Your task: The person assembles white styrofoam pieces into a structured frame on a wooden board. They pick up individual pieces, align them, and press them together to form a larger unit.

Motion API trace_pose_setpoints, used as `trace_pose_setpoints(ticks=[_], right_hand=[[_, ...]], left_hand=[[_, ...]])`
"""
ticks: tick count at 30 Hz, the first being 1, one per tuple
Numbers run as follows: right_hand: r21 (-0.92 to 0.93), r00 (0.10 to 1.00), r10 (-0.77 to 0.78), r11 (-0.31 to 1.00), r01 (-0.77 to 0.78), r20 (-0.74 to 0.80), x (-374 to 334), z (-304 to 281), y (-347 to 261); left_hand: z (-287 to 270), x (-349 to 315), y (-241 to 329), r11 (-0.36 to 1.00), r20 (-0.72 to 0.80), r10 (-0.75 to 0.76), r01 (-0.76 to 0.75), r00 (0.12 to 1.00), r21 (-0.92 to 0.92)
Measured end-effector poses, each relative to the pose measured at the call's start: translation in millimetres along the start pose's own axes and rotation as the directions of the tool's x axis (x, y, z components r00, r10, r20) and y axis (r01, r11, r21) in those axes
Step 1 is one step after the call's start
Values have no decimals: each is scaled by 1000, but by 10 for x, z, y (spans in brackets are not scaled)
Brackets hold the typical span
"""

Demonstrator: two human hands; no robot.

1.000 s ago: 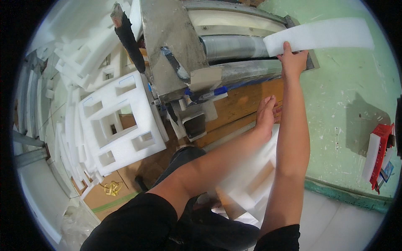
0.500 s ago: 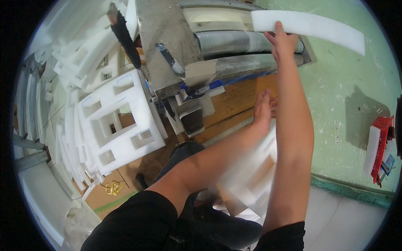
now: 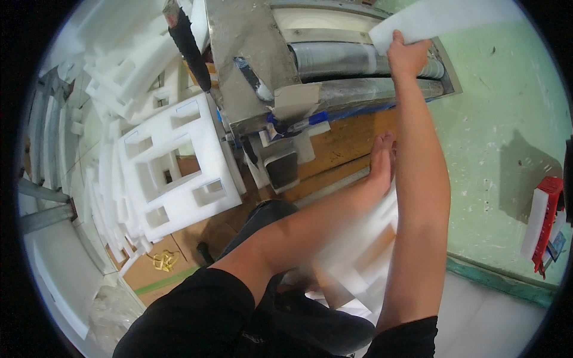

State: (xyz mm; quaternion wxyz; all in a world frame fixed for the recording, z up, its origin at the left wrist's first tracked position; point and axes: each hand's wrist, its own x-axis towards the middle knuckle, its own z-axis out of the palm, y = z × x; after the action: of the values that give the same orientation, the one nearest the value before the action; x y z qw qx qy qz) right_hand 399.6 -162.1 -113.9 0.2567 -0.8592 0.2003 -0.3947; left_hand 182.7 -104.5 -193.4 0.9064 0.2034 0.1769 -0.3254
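Observation:
My right hand (image 3: 409, 56) reaches to the far right and grips the near edge of a flat white foam piece (image 3: 456, 22), thumb up on its face and fingers curled at the edge. The foam is tilted at the far end of a roller machine, whose metal rollers (image 3: 334, 61) lie just left of the hand. Lower down, my left hand (image 3: 380, 158) is partly hidden behind my right forearm. Its visible fingers are extended, and nothing shows in them. Below it, a white foam block (image 3: 352, 250) with cut-outs is partly covered by my arms and blurred.
A white foam frame (image 3: 179, 164) with square openings leans at the left, beside stacked foam pieces (image 3: 128, 83). A black-wrapped handle (image 3: 191, 53) rises near the machine's grey top. On the green table (image 3: 483, 119) at right stands a red holder (image 3: 546, 218).
The foam piece has tilted, its right end swinging up and away, with my right hand still gripping it. The left hand's fingers have drawn closer together. The view has shifted slightly.

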Motion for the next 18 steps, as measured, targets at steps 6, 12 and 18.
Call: trace_pose_setpoints(ticks=[6, 12, 18], right_hand=[[750, 933, 193, 556, -358, 302, -151, -4, -229], [845, 862, 166, 182, -504, 479, -388, -1314, -73], [903, 904, 220, 149, -402, 366, -1090, -2855, 176]], left_hand=[[-26, 60, -33, 983, -45, 11, -3, 999, 183], [-31, 3, -304, 890, 92, 108, -138, 990, 435], [-369, -326, -562, 467, 380, -20, -328, 925, 821]])
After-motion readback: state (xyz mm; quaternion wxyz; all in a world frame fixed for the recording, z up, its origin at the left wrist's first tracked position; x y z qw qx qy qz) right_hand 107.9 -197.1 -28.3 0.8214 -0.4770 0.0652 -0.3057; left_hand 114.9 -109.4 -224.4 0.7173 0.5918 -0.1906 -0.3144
